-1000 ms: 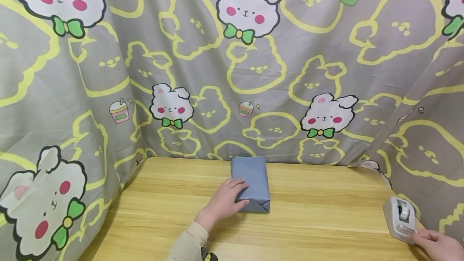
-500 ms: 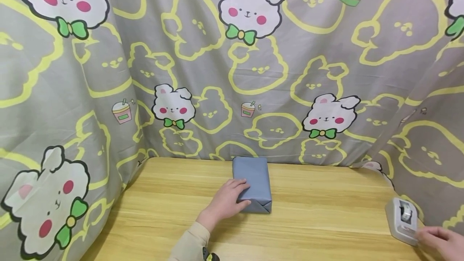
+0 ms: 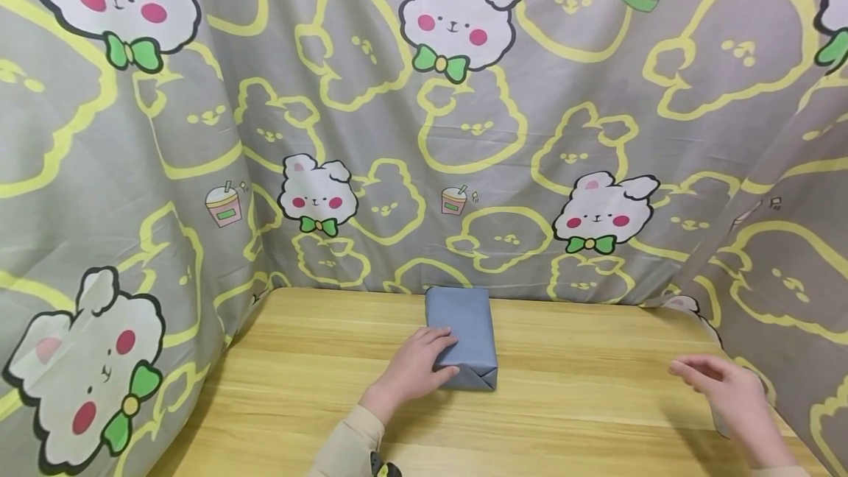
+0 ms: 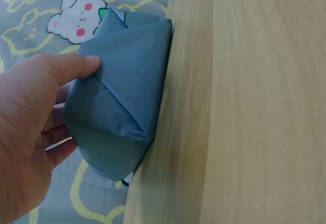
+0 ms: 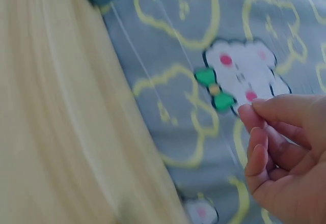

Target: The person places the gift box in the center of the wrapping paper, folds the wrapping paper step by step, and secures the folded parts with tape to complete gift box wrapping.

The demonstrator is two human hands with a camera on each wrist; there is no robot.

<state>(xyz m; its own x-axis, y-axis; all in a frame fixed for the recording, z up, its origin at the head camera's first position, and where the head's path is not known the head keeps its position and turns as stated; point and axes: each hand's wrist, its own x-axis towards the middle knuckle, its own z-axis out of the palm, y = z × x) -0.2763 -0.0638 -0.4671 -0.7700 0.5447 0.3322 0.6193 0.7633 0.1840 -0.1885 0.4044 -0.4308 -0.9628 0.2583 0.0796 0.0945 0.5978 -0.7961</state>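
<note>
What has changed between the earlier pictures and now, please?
The right hand has left the near end of the tape dispenser and moved forward and leftward, now hiding most of it from the head view; whether it holds anything cannot be made out. The left hand still grips the blue box, which stays in place.

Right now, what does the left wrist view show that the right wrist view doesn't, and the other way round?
Only the left wrist view shows the left hand, gripping a blue-grey box-shaped wrapped package, and the diagonal folds in its wrapping.

Only the right wrist view shows the right hand, its thumb and a fingertip together; whether they pinch anything, I cannot tell.

Both show the pale wooden tabletop, the grey fabric with white bunny heads and yellow outlines, and the package, just a corner of it in the second.
</note>
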